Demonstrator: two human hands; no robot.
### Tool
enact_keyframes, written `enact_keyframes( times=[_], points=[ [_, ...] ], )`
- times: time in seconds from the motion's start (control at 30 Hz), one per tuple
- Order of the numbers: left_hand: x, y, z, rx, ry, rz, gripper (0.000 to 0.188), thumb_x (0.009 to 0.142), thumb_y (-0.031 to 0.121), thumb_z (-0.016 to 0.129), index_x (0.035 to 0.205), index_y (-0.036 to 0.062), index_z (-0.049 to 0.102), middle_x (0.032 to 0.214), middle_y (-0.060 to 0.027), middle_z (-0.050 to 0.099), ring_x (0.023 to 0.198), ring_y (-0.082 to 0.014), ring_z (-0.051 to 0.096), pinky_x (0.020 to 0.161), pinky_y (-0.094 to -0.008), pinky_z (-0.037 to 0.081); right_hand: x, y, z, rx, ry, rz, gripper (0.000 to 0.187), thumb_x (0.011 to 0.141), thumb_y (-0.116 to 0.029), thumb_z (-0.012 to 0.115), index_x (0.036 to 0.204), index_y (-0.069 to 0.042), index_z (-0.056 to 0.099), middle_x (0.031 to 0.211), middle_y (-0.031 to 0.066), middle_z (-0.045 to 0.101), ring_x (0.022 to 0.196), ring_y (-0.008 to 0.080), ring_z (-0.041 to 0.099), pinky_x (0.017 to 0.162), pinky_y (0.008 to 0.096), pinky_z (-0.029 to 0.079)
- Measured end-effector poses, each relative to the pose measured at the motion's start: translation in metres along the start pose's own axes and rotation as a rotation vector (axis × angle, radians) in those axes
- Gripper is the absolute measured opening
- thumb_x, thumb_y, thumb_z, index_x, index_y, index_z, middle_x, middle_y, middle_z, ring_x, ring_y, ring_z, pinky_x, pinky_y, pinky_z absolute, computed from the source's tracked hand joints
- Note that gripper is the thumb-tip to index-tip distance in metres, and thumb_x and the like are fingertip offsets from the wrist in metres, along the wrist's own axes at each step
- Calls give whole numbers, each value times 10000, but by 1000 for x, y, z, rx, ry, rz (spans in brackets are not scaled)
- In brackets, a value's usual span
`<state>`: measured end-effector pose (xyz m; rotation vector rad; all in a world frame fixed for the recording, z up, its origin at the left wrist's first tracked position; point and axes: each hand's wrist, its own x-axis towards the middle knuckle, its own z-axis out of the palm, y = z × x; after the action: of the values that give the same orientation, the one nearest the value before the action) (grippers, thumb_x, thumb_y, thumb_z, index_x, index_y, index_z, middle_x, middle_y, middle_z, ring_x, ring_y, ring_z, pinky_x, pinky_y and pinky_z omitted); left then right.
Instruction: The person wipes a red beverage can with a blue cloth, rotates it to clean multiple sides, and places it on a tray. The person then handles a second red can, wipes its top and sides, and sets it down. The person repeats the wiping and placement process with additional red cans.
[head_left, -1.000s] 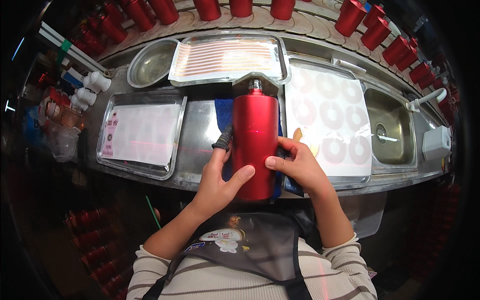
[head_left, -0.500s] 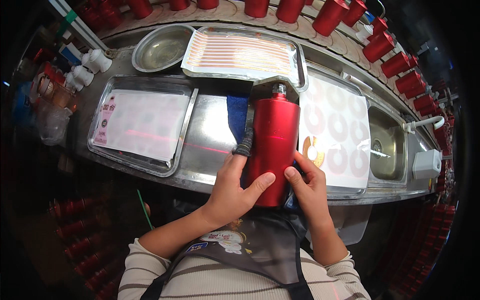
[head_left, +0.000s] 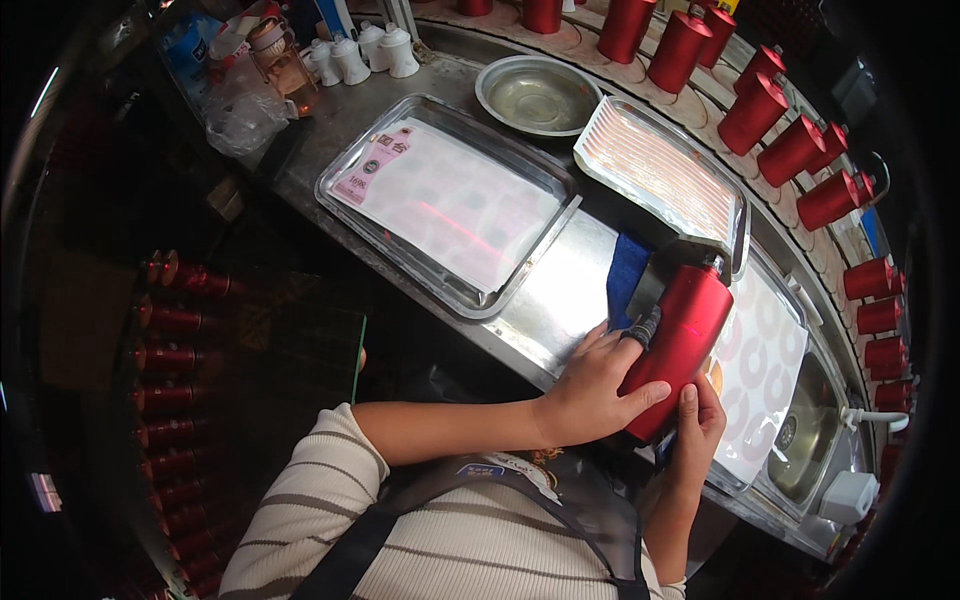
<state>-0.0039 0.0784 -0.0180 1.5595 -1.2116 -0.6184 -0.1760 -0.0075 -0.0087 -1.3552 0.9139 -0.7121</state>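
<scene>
A shiny red bottle [head_left: 682, 335] with a short clear neck leans between my hands at the counter's front edge. My left hand [head_left: 600, 388] holds its left side, thumb across the front, with a dark sleeve on one finger. My right hand [head_left: 697, 420] grips the lower right side, thumb on the front and fingers curled round the edge. Beside the bottle lies a blue cloth [head_left: 627, 272]. To its right, a white sheet [head_left: 765, 370] of pale ring-shaped labels is partly hidden by the bottle and my right hand.
A steel tray [head_left: 480, 303] with pink-tinted label sheets lies on the left. Behind stand a metal bowl [head_left: 538, 95] and a tray of striped strips [head_left: 655, 165]. A sink [head_left: 800, 440] is at right. Red bottles line a curved conveyor [head_left: 640, 90]; white stoppers [head_left: 398, 52] stand far left.
My view has swung left and tilted, so the counter appears slanted and farther right. Both hands still hold the red bottle, which now leans to the right in the picture.
</scene>
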Motion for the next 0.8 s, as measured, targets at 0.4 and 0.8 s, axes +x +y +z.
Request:
enact_keyframes(
  times=[0.4,0.8],
  points=[
    [66,-83,-175,298,174,-265,161,914,141,705,1002,7,724,712,-20,661,714,-93,617,636,-296,502,-2,-3,3,-8,39,100,543,986,-264,681,1364,106,557,1223,104,664,1124,155,591,1004,285,441],
    [119,-206,-379,1069,109,-225,422,733,286,797,1112,137,686,1150,-154,629,1146,-337,573,998,-436,401,-5,3,0,-6,64,129,583,973,-315,688,1384,77,554,1247,109,663,1144,170,594,1005,297,439]
  ],
)
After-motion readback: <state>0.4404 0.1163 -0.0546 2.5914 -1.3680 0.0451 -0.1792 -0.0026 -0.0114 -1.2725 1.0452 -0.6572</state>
